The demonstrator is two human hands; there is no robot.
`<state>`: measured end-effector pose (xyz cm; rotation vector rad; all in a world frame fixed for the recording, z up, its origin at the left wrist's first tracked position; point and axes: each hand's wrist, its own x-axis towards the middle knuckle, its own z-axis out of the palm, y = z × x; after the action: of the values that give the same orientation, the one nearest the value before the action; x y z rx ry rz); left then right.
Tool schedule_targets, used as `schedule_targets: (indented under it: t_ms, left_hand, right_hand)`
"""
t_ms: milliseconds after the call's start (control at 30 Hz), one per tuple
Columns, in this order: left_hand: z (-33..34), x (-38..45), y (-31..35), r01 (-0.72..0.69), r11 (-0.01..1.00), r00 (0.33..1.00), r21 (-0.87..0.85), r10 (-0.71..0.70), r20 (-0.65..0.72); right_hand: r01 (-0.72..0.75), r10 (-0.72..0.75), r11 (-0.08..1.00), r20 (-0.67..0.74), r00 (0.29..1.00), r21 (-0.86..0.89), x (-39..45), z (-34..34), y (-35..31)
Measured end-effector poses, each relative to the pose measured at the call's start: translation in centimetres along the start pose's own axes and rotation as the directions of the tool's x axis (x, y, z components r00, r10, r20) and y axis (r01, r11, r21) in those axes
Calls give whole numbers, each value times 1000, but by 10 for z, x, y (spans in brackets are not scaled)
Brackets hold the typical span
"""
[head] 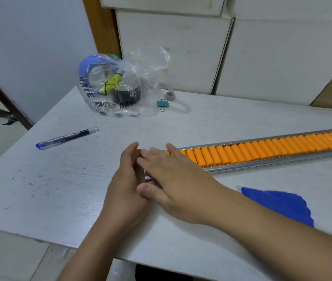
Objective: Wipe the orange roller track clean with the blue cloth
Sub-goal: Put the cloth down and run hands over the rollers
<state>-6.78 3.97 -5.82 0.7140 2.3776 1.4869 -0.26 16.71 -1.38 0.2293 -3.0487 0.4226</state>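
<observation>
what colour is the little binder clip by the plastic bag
Teal, with silver wire handles: the binder clip shows in the head view.

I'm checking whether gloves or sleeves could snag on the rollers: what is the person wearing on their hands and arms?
Nothing shows on either. The left hand and right hand are bare, with no gloves, rings or watch in sight. Both forearms are uncovered as far as the frame's lower edge, so no sleeve shows.
</observation>
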Motion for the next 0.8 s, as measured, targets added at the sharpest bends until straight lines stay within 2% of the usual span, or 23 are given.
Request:
schedule_targets:
  t_ms: [133, 467, 667, 800]
  left_hand:
    - [1, 1, -1, -14, 1000, 1000, 0, 14, -9]
    - [2, 4, -5, -6, 999, 999, 45, 8, -31]
    - [2, 2, -1, 5, 998, 999, 62, -3, -36]
    - [-1, -1, 11, -34, 983, 999, 182, 29, 31]
  right_hand:
    - [1, -1, 1000, 8, 1000, -10, -4, 4, 11]
    - [-285, 279, 956, -89, 956, -68, -75, -19, 80]
    - [-326, 316, 943, -128, 940, -68, -81, -13, 84]
    - [-350, 354, 935, -136, 925, 52, -87, -15, 86]
